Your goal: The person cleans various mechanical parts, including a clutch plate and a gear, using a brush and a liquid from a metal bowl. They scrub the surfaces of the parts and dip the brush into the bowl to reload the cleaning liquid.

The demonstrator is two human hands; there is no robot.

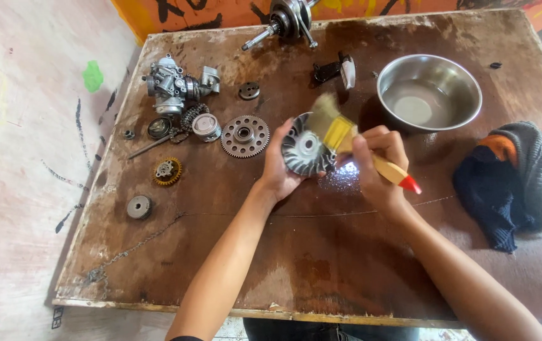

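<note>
Left hand (280, 170) cups the finned metal disc (304, 151) by its rim above the desk (321, 265) — rigid, weighty-looking, probably oily — right hand (375, 167), fingers closed, grips the paintbrush (347, 142) handle

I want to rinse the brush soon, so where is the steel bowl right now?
In the head view the steel bowl sits at the table's far right, beyond the right hand, with the knitted cloth nearer.

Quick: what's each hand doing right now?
Left hand: closed on round finned metal disc.
Right hand: closed on yellow-handled paintbrush.
</note>
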